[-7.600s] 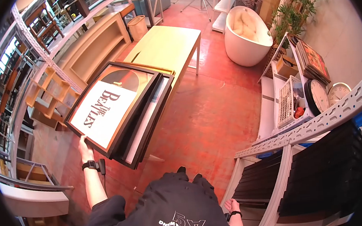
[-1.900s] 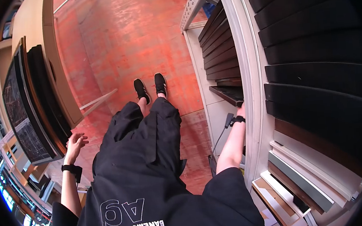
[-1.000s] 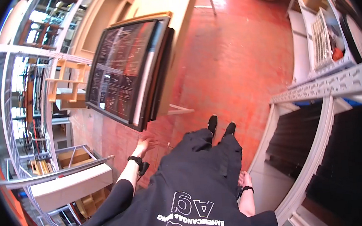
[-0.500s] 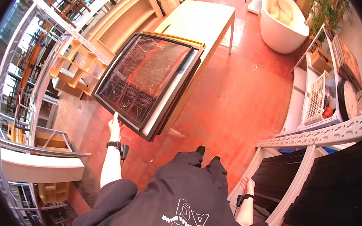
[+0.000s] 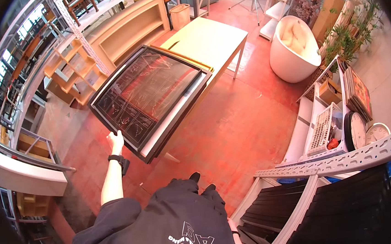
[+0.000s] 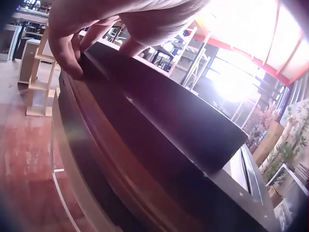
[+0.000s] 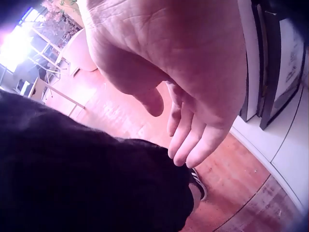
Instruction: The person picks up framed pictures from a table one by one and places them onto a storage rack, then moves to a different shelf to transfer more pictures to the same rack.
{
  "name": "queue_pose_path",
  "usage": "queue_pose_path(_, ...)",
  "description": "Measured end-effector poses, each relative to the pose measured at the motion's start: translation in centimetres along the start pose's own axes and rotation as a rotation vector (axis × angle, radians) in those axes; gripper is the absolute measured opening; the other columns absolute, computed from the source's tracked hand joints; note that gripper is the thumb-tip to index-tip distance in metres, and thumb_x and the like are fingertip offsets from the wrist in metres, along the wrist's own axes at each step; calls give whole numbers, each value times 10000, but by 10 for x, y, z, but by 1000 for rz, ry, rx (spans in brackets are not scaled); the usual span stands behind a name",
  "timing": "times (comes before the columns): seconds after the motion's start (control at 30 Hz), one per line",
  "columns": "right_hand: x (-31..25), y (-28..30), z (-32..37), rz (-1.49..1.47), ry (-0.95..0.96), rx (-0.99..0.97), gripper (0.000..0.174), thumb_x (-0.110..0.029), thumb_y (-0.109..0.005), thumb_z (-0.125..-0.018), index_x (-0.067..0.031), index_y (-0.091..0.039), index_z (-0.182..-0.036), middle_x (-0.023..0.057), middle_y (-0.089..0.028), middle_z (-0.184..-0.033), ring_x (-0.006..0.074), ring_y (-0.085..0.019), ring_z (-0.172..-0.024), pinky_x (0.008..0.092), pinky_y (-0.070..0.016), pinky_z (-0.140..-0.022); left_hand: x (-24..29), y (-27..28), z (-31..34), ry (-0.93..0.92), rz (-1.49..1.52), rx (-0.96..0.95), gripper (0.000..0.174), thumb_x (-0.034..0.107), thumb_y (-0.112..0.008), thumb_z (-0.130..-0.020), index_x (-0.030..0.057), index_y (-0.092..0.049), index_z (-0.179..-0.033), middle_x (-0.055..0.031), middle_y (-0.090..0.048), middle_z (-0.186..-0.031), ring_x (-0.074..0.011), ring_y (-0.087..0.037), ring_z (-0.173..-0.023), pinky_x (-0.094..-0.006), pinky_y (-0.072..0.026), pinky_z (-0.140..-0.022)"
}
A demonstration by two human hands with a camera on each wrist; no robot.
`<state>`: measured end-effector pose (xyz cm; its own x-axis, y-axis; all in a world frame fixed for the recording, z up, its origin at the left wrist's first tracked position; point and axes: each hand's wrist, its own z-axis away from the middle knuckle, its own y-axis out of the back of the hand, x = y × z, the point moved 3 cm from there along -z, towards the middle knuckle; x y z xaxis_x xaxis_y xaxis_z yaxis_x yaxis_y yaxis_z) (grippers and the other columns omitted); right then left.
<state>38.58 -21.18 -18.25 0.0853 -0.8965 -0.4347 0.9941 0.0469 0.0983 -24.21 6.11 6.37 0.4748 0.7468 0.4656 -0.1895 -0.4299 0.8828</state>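
Observation:
A stack of framed pictures lies on a pale table (image 5: pixel 218 35). On top is a black-framed picture (image 5: pixel 143 96) with thin line drawings on dark, glossy ground. My left hand (image 5: pixel 116 142) grips its near-left edge. In the left wrist view, fingers of the left hand (image 6: pixel 159 21) curl over the edge of the black frame (image 6: pixel 169 113). A reddish-brown frame (image 6: pixel 113 157) shows beneath it. My right hand (image 7: pixel 169 72) hangs beside my dark trousers (image 7: pixel 87 169), fingers loose, holding nothing. In the head view the right hand (image 5: pixel 232 225) is mostly hidden by my shirt.
At my right stands a metal rack (image 5: pixel 331 157) with rows of dark frames (image 5: pixel 349 206). Beyond it are a white basket (image 5: pixel 322 128) and clocks (image 5: pixel 357 130). A white tub (image 5: pixel 294 61) stands far right; a wooden cubby shelf (image 5: pixel 74 72) stands left of the stack.
The Beatles picture seen on top earlier is gone from the stack. My right hand has left the right-hand rack and hangs down. My left hand has come onto the top frame's edge.

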Motion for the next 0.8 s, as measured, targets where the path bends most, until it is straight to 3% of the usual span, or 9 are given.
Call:
queue_pose_path(0.13,-22,1,24,-170,-209,86,181,-235,-425,-850,-141,-520,-728,-66,-400,-508,72,-307,-377,252,-256,-375,15,4,11,-24,87,108,400,232,-565,-782,-78,-516,-1029,-279,-491,-1040,-389,-469,-1016,-413,-391,-877)
queue_pose_path(0.2,-9,7,9,-259,-111,-56,198,-212,-396,-862,-68,-531,-865,2,-548,-648,107,-490,-492,265,-391,-430,12,3,5,-3,121,48,372,186,-582,-755,-68,-531,-1022,-271,-491,-1024,-377,-456,-1021,-407,-379,-882)
queue_pose_path(0.3,11,16,-15,-489,-148,-14,289,-195,-371,-872,21,-473,-1033,132,-610,-926,207,-613,-782,298,-510,-613,13,5,1,-37,26,89,309,129,-618,-677,-38,-577,-933,-262,-485,-1028,-347,-425,-1025,-388,-363,-880)
queue_pose_path(0.33,9,20,-15,-496,-144,-12,289,-195,-371,-872,21,-473,-1033,132,-610,-926,207,-613,-782,298,-510,-613,7,-2,-2,-44,30,88,309,129,-618,-677,-38,-577,-933,-262,-485,-1028,-347,-425,-1025,-388,-363,-880)
queue_pose_path(0.4,6,28,-16,-510,-134,-5,336,-188,-357,-886,45,-409,-1121,201,-560,-1041,282,-587,-902,338,-511,-706,4,-3,-3,-201,58,378,191,172,-569,-690,10,-520,-602,-139,-535,-586,-237,-534,-558,-381,-388,-516)
queue_pose_path(0.43,4,31,-16,-515,-131,-2,365,-185,-350,-894,57,-377,-1165,235,-535,-1099,319,-574,-961,359,-511,-753,5,-2,-5,-225,70,311,156,149,-551,-697,21,-519,-614,-101,-493,-514,-182,-488,-473,-352,-344,-450)
queue_pose_path(0.7,-15,42,-23,-472,-113,2,401,-164,-357,-882,90,-332,-1192,269,-502,-1123,340,-556,-984,397,-501,-787,9,1,0,48,811,179,28,-8,-557,-677,-1,-534,-692,-1,-543,-644,-109,-462,-529,-285,-366,-475)
queue_pose_path(0.77,-20,40,-22,-483,-106,-8,415,-166,-361,-879,83,-330,-1209,261,-511,-1119,332,-567,-967,387,-506,-774,-8,-8,-11,204,1034,135,162,-24,-579,-657,-18,-567,-819,-21,-585,-758,-115,-516,-580,-230,-429,-544)
queue_pose_path(0.8,-25,40,-20,-481,-101,-7,415,-166,-361,-879,83,-330,-1209,261,-511,-1119,332,-567,-967,387,-506,-774,-17,-10,-19,218,1159,-37,165,5,-605,-671,4,-601,-836,-45,-607,-762,-125,-560,-615,-232,-459,-562)
